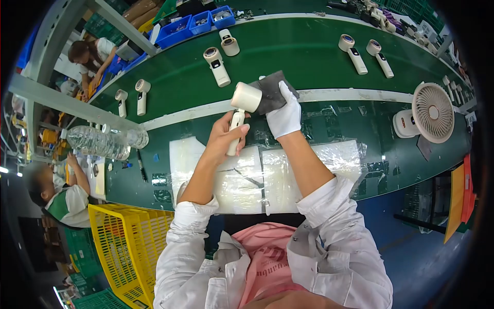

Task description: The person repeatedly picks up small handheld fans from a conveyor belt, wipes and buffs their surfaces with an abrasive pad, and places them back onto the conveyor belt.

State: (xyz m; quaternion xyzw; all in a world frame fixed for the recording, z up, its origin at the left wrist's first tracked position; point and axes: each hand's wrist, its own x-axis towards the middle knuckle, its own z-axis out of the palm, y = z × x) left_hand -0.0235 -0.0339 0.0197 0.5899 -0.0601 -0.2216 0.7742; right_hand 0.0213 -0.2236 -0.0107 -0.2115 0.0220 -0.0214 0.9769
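Note:
My bare left hand [225, 135] is wrapped round the handle of a white handheld fan [247, 98], its round head tilted up and to the right. My right hand [286, 116], in a white glove, grips a dark grey cloth [266, 93]. The cloth lies against the right end of the fan's head; whether it presses on it I cannot tell. Below my forearms, foam padding [221, 188] under clear plastic and tape covers part of the green bench [334, 123].
Several handheld fans [217, 67] lie on the green belt [288, 46] beyond the white rail. A desk fan [433, 113] stands at right. Plastic bottles [98, 142] and a black marker [141, 166] are at left, above a yellow crate [110, 247]. Co-workers [67, 201] sit at left.

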